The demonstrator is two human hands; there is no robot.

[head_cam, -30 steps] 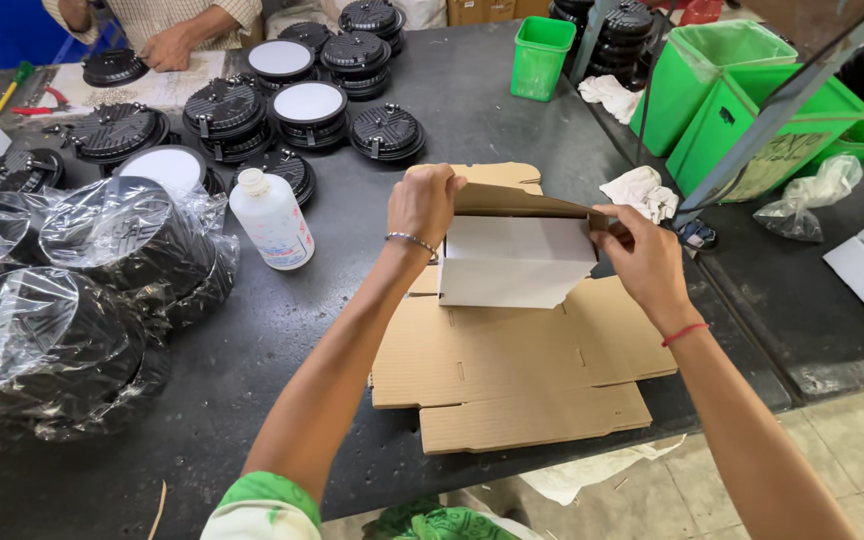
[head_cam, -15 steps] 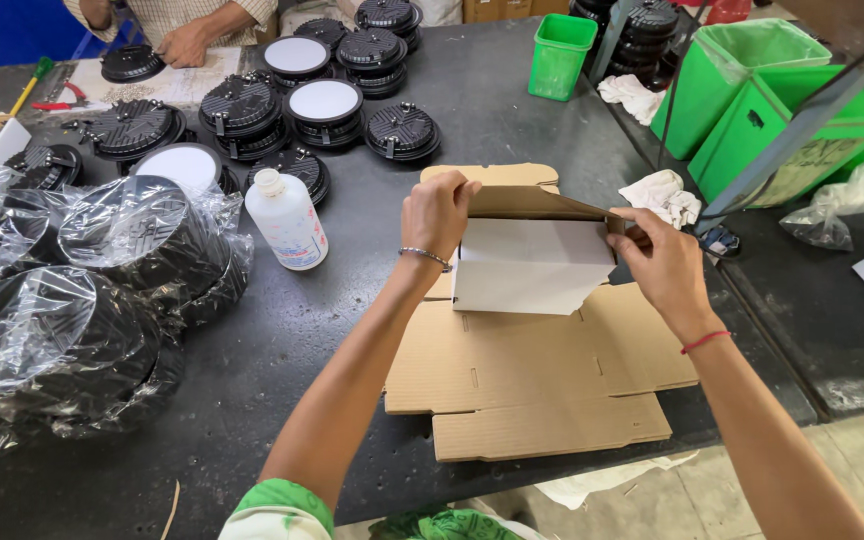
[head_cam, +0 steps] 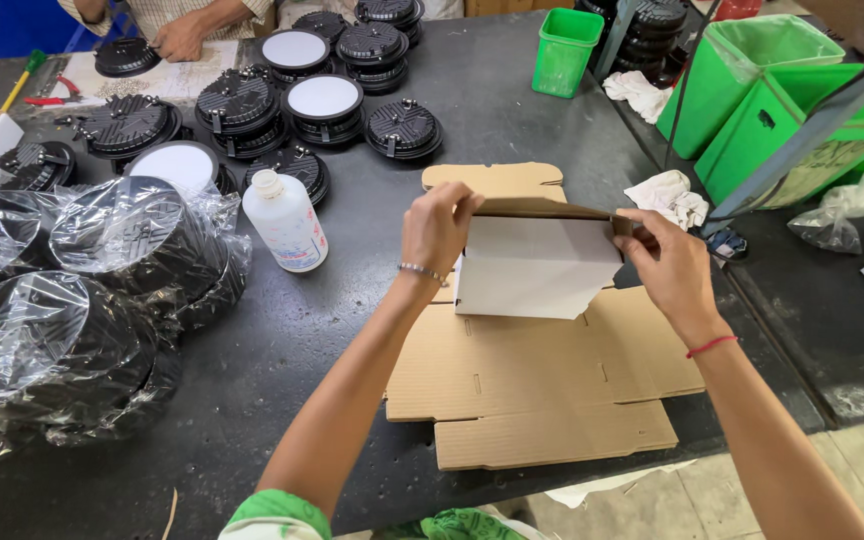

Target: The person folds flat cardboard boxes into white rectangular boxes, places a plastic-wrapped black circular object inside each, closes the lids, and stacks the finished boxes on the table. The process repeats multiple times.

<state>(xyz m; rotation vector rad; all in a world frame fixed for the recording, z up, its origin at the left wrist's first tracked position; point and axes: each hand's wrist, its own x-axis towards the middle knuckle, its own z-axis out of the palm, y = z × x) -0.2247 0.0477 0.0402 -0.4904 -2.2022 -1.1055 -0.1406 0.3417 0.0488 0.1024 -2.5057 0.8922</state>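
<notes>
Cardboard box (head_cam: 537, 330), white flap raised.

1. My left hand (head_cam: 439, 232) grips the left edge of a raised white-faced panel (head_cam: 535, 268) of the flat cardboard box (head_cam: 537, 385).
2. My right hand (head_cam: 670, 268) pinches the panel's right edge.
3. A white plastic bottle (head_cam: 285, 220) stands left of the cardboard, near bagged black round fixtures (head_cam: 102, 300).
4. Green bins (head_cam: 787, 110) sit far right.
</notes>
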